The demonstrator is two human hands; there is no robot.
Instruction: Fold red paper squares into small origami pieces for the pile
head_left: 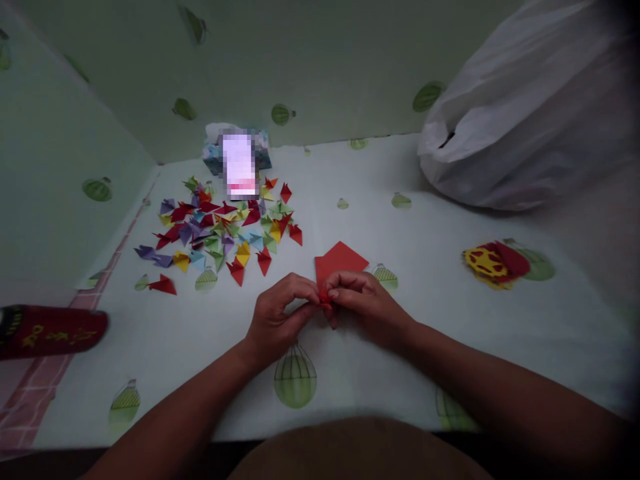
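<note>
Between my two hands is a small piece of folded red paper [326, 301], partly hidden by the fingers. My left hand [283, 313] pinches its left side between thumb and fingers. From the other side, my right hand [370, 307] has its fingers closed on the same piece. Flat red paper squares [343, 259] lie on the table just beyond my fingertips, overlapping at an angle. To the left and farther back spreads a loose pile of folded paper cranes [220, 227] in red, yellow, green, purple and blue.
A tissue box [213, 153] stands at the back, with a lit phone [240, 163] leaning on it. At left lies a dark red bottle [55, 331]. A white plastic bag [505, 127] fills the back right, and yellow and red paper cutouts [493, 263] lie before it.
</note>
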